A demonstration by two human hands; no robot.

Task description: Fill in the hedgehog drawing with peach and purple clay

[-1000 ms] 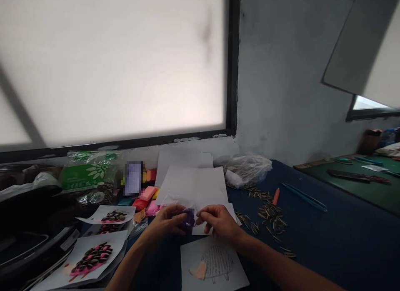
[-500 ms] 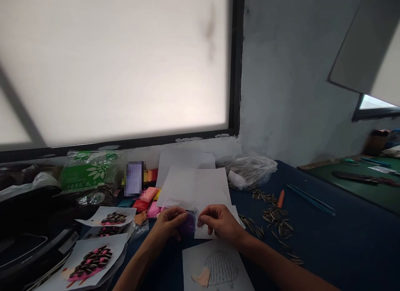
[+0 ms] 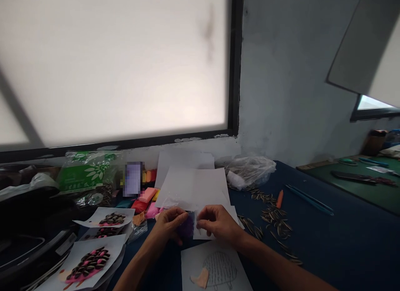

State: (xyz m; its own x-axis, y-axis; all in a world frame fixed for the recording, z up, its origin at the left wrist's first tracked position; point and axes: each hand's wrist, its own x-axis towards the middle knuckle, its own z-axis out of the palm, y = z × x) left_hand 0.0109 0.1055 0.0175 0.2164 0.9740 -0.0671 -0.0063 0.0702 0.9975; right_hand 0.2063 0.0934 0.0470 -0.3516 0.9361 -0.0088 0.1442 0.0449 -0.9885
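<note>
Between my hands is a small clear packet of purple clay [image 3: 186, 226]. My left hand [image 3: 170, 222] is closed on its left side, thumb over the front. My right hand [image 3: 217, 223] is closed in a pinch at the clear film on the packet's right edge; the fingertips are partly hidden. Just below lies a white sheet [image 3: 193, 257] with a hedgehog drawing [image 3: 220, 267], whose face is covered in peach clay [image 3: 201, 278]. Left of my left forearm are finished-looking hedgehog pictures [image 3: 89, 264] of striped seeds and pink clay on paper.
Coloured clay packets [image 3: 146, 199] and a green seed bag [image 3: 87, 172] stand at the back left. White paper [image 3: 193, 186] lies behind my hands. Sunflower seeds [image 3: 276, 220], an orange clay stick [image 3: 279, 198], blue tweezers [image 3: 309, 200] and a clear plastic bag [image 3: 250, 171] are on the right.
Both hands stay at the purple packet with almost the same grip. The fingers have shifted slightly, and the whole view has moved a little.
</note>
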